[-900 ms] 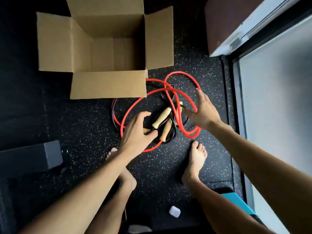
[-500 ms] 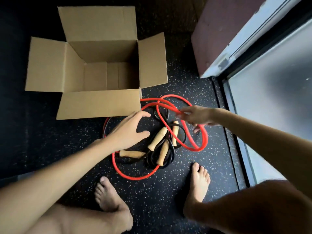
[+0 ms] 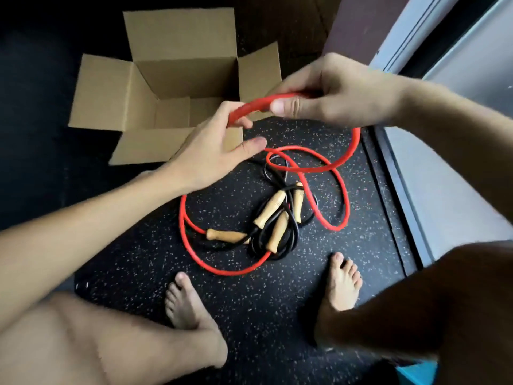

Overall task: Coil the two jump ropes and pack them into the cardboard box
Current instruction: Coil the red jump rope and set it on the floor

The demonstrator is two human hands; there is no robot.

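Observation:
A red jump rope (image 3: pixel 337 187) lies in loose loops on the speckled black floor, tangled with a black jump rope (image 3: pixel 288 245); several wooden handles (image 3: pixel 270 208) lie in the middle of the tangle. One stretch of red rope is lifted off the floor. My right hand (image 3: pixel 330 93) pinches it between thumb and fingers. My left hand (image 3: pixel 213 151) holds the same stretch a little to the left, thumb spread out. The open cardboard box (image 3: pixel 155 79) stands behind my hands, nothing visible inside.
My two bare feet (image 3: pixel 342 282) stand just in front of the ropes, knees bent at the frame's bottom. A raised grey sill and window frame (image 3: pixel 433 190) run along the right. A dark red block (image 3: pixel 358 20) sits at the back right.
Both hands have risen from the floor with a stretch of red rope. The left hand, empty before, now holds the rope beside the right hand. The camera has moved closer.

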